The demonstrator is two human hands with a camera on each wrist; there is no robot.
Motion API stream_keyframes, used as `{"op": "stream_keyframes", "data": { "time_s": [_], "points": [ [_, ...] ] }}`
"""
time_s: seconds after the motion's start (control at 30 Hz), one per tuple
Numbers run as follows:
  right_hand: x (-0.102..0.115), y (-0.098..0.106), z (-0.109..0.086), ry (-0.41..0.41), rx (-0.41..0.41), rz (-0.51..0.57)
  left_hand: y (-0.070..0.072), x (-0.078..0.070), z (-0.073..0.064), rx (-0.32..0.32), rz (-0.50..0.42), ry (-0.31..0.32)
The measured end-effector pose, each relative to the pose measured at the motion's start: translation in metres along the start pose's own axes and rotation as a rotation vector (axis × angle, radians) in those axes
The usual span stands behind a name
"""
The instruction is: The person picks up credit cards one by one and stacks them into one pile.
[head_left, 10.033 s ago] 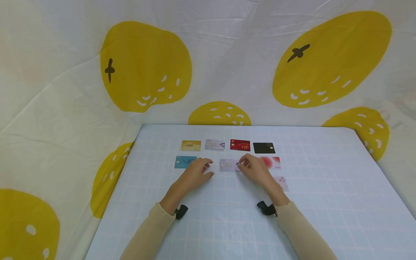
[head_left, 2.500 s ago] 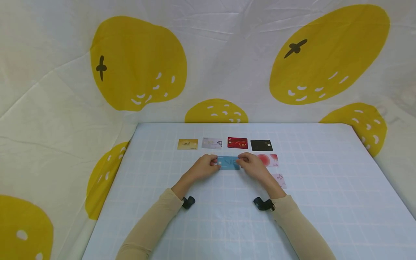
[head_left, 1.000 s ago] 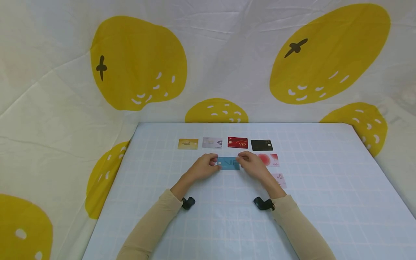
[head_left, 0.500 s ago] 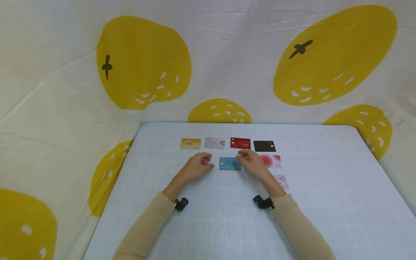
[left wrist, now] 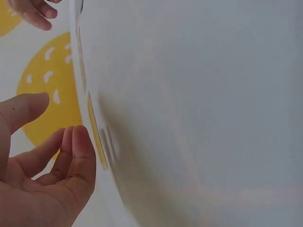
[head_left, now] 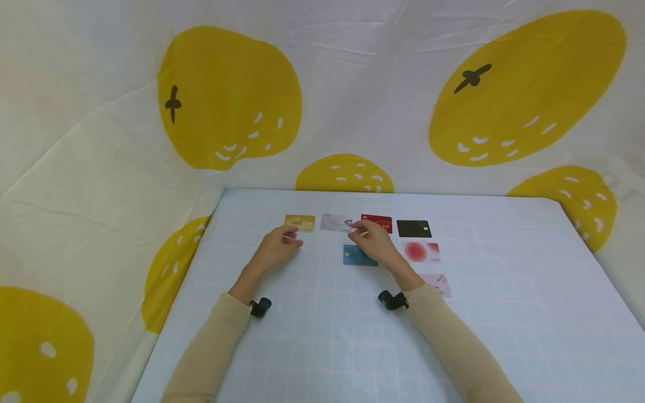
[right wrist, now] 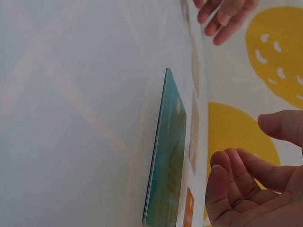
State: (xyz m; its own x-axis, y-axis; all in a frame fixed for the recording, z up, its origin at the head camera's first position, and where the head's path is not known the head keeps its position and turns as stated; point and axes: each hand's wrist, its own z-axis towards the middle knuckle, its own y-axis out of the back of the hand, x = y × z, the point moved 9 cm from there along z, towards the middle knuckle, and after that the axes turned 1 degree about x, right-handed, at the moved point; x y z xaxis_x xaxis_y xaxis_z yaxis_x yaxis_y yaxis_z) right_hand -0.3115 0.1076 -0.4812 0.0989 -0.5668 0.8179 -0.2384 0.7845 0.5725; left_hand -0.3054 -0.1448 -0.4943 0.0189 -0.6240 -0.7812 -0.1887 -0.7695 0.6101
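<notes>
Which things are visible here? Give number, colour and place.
Gold card: 1, gold, far row left
Silver card: 1, silver, far row
Red card: 1, red, far row
Black card: 1, black, far row right
Teal card: 1, teal, second row
Circle card: 1, white/red, second row
Floral card: 1, pink, nearest
Table: 1, bluish, beneath
Backdrop: 1, white/yellow, behind
Wrist cameras: 2, black, wrists
Sleeves: 2, beige, forearms
Left hand: 1, by gold card
Right hand: 1, by silver card

Red card (head_left: 382, 220), approx. 1 o'clock of teal card (head_left: 355, 256): "IP" legible, pt. hidden; other cards' (head_left: 299, 221) print too sm. to read.
</notes>
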Motion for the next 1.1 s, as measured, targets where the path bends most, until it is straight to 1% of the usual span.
{"op": "stream_keyframes", "data": {
  "time_s": [0.1, 0.2, 0.4, 0.47, 0.6, 0.7, 0.87, 0.97, 1.1],
  "points": [
    [0.010, -0.007, 0.009, 0.024, 0.006, 0.000, 0.011, 0.008, 0.005, -0.029, 0.014, 0.018],
    [0.019, -0.012, 0.017, 0.052, 0.006, 0.001, 0.019, 0.013, 0.011, -0.049, 0.029, 0.018],
    [0.031, -0.025, 0.036, 0.097, -0.018, 0.012, 0.028, 0.017, 0.025, -0.063, 0.033, 0.022],
    [0.033, -0.032, 0.043, 0.103, -0.025, 0.012, 0.031, 0.017, 0.030, -0.061, 0.031, 0.025],
    [0.040, -0.048, 0.055, 0.115, -0.011, 0.024, 0.035, 0.019, 0.039, -0.060, 0.046, 0.025],
    [0.043, -0.060, 0.063, 0.107, 0.001, 0.029, 0.035, 0.021, 0.046, -0.035, 0.064, 0.015],
    [0.038, -0.071, 0.071, 0.025, -0.002, 0.020, 0.029, 0.022, 0.054, 0.046, 0.097, 0.015],
    [0.036, -0.076, 0.075, -0.003, 0.010, -0.021, 0.028, 0.025, 0.057, 0.069, 0.129, 0.035],
    [0.036, -0.082, 0.078, -0.013, 0.020, -0.076, 0.028, 0.029, 0.059, 0.089, 0.172, 0.036]
  ]
}}
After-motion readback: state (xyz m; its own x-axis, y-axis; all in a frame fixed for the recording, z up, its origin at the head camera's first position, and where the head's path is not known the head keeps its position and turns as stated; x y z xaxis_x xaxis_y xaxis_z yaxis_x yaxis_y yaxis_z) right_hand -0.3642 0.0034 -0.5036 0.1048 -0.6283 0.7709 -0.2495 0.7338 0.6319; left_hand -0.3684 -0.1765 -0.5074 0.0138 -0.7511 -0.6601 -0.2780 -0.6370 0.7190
